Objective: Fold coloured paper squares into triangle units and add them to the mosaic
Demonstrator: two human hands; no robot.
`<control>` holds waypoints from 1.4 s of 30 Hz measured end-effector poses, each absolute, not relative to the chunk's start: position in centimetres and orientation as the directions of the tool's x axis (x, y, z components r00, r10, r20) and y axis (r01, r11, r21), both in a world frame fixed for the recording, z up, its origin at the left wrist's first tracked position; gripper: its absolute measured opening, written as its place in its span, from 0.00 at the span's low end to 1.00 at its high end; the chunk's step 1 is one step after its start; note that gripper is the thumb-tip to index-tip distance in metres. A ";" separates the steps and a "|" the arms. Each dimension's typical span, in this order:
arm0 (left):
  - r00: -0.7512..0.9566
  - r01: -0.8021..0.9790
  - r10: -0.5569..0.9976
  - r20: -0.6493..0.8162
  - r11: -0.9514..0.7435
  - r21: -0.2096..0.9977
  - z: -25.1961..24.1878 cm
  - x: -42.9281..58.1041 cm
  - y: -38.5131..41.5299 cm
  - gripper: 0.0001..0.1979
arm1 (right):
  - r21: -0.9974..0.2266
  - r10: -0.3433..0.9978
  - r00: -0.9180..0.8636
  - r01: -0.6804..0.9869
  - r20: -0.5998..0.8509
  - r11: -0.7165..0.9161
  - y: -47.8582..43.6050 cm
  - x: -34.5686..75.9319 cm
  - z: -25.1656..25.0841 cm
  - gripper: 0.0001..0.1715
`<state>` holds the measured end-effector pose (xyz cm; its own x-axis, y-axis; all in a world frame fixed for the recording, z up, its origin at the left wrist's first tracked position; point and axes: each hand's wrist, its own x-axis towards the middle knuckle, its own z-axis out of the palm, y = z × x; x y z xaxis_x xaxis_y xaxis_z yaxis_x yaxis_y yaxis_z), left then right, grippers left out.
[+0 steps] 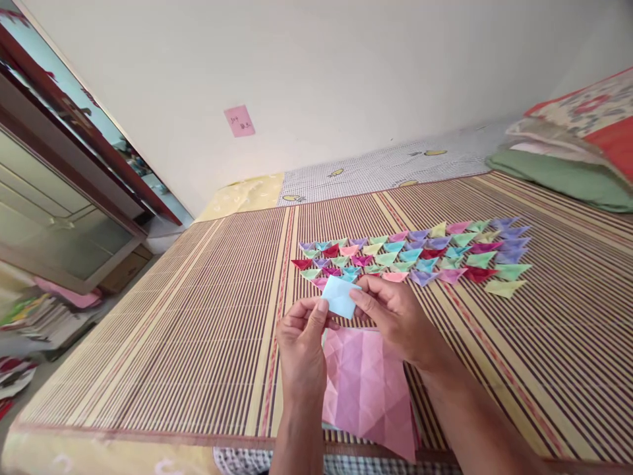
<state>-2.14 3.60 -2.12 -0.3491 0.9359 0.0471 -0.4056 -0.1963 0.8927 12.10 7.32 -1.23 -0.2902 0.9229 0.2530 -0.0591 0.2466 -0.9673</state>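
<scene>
A small folded light-blue paper (339, 297) is held up between my two hands, above the striped mat. My left hand (304, 333) pinches its lower left corner, thumb in front. On the right edge, my right hand (395, 313) grips it between thumb and fingers. Below my hands lies a pink creased sheet of paper (366, 389), with edges of other sheets showing under it. Just beyond stand rows of small folded paper boats (393, 257) in many colours. The nearest left ones are partly hidden behind the blue paper and my right hand.
The striped bamboo mat (163, 330) covers the bed. Folded bedding (564, 171) is piled at the far right. A white wall (346, 72) with a pink note (239, 121) rises behind. Left of the bed are a cabinet (59, 204) and a stack of books (39, 320).
</scene>
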 end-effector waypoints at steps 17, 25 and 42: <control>-0.341 -0.008 0.911 0.233 -0.250 0.968 -2.3 -2.7 3.0 0.17 | -0.962 0.903 -0.336 -0.061 0.269 0.264 7.6 12.0 -1.3 0.11; -0.254 -0.225 0.944 0.209 -0.268 0.937 -2.1 -2.8 3.1 0.11 | -0.973 0.944 -0.260 -0.163 0.201 0.162 7.6 12.2 -1.0 0.13; -0.386 -0.048 0.890 0.241 -0.281 0.959 -2.2 -2.9 3.0 0.08 | -0.977 0.893 -0.398 -0.121 0.210 0.176 7.5 12.0 -1.4 0.15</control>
<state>-2.87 2.98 -2.16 -0.3858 0.8904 0.2414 -0.0480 -0.2806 0.9586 12.05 7.47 -1.43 -0.3976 0.8933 0.2098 -0.1209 0.1756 -0.9770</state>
